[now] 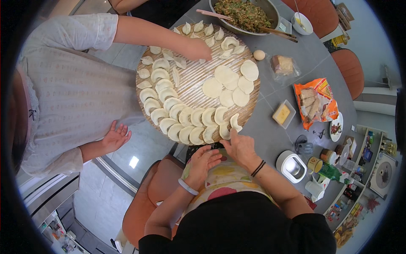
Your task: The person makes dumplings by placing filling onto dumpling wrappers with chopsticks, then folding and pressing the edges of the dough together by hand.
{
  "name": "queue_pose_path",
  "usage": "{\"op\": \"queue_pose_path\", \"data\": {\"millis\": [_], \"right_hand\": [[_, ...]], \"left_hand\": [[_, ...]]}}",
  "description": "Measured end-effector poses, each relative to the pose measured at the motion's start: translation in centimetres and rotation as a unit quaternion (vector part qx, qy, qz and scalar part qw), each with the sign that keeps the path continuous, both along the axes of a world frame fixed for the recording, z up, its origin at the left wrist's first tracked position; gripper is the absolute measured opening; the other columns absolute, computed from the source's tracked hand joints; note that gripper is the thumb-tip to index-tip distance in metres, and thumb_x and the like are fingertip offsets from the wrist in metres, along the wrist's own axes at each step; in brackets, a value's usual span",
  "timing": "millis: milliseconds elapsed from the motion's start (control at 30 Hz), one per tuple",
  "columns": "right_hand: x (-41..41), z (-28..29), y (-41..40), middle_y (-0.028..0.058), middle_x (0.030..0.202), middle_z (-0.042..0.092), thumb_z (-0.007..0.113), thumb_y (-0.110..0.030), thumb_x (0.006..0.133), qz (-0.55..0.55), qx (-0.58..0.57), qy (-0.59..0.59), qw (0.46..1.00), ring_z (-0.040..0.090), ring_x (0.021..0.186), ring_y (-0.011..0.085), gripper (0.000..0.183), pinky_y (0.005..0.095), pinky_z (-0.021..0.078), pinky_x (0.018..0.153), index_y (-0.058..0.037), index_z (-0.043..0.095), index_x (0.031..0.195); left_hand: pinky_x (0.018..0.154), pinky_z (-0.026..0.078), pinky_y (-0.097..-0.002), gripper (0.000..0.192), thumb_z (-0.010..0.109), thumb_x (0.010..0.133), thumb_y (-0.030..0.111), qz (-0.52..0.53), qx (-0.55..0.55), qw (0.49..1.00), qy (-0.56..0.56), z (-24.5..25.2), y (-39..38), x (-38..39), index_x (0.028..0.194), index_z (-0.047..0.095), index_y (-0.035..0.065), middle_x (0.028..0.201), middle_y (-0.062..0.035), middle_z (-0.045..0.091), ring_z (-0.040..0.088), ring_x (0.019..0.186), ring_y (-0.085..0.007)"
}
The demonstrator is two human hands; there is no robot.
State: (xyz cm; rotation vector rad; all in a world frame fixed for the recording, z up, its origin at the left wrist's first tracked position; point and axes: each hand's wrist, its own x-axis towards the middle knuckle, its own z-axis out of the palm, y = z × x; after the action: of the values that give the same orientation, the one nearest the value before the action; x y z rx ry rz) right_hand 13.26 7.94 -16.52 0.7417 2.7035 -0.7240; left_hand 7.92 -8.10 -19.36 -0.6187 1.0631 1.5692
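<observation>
A round wooden board (190, 89) dusted with flour lies before me, with rows of folded dumplings (186, 116) along its left and near edges. My right hand (242, 149) is at the near right rim, its index finger against the tip of a curved dumpling (235, 123). The thumb is apart from that finger, beside another dumpling (225, 130). Just off the near edge, my left hand (203, 166) is palm-up with loosely spread fingers and nothing in it. Flat round dough wrappers (212, 88) overlap in a group on the board's right part.
Another person's hand (198, 50) reaches over the far side of the board. A metal bowl of chopped filling (276, 14) stands beyond. To the right are an egg (259, 55), bagged bread (283, 65), an orange food bag (317, 101) and a plastic box (284, 114).
</observation>
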Motion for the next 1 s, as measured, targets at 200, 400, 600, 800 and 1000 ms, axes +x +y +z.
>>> {"op": "queue_pose_path", "data": {"millis": [200,400,600,800,1000], "right_hand": [[-0.4,-1.9,-0.9,0.0145,0.055,0.059,0.064,-0.03,0.078,-0.038,0.041,0.038,0.998,0.059,0.051,0.0341,0.029,0.0437,0.045,0.045,-0.0038,0.05,0.079],[-0.2,-2.2,-1.7,0.0175,0.059,0.06,0.058,-0.027,0.081,-0.048,0.011,0.076,0.996,0.06,0.053,0.0357,0.024,0.0449,0.0467,0.048,-0.0041,0.051,0.079],[0.2,-2.4,-1.5,0.0131,0.059,0.06,0.064,-0.026,0.078,-0.034,0.004,0.113,0.993,0.06,0.053,0.0326,0.027,0.043,0.0454,0.046,-0.0046,0.054,0.09],[0.6,-1.2,0.9,0.0104,0.056,0.058,0.066,-0.028,0.077,-0.137,0.023,0.096,0.986,0.06,0.055,0.0324,0.032,0.0416,0.0452,0.047,-0.0047,0.052,0.095],[0.3,-2.7,2.5,0.016,0.062,0.061,0.063,-0.031,0.079,-0.074,0.055,0.097,0.991,0.06,0.056,0.035,0.03,0.0448,0.0459,0.048,-0.0045,0.049,0.082]], "left_hand": [[0.081,0.053,-0.0366,0.032,0.05,0.09,0.009,-0.019,0.021,1.0,0.009,0.3,0.7,-0.1,0.118,0.042,-0.0042,0.108,-0.0192,0.057,0.061,0.094,-0.0266],[0.081,0.053,-0.0357,0.027,0.05,0.09,0.009,-0.025,0.045,0.999,0.001,-0.1,0.5,0.1,0.114,0.048,-0.0032,0.103,-0.0156,0.06,0.062,0.092,-0.0253],[0.08,0.053,-0.0354,0.026,0.05,0.09,0.008,-0.04,0.041,0.998,0.001,-0.2,0.6,0.2,0.113,0.048,-0.0031,0.103,-0.0159,0.06,0.063,0.092,-0.0256],[0.079,0.053,-0.0353,0.028,0.051,0.09,0.008,-0.066,0.01,0.998,-0.002,0.5,0.9,0.2,0.115,0.047,-0.0032,0.104,-0.0177,0.059,0.063,0.091,-0.0263],[0.08,0.053,-0.0354,0.029,0.052,0.089,0.009,-0.087,0.015,0.996,0.001,0.2,1.4,0.6,0.115,0.046,-0.0027,0.105,-0.0184,0.059,0.062,0.093,-0.0269]]}}
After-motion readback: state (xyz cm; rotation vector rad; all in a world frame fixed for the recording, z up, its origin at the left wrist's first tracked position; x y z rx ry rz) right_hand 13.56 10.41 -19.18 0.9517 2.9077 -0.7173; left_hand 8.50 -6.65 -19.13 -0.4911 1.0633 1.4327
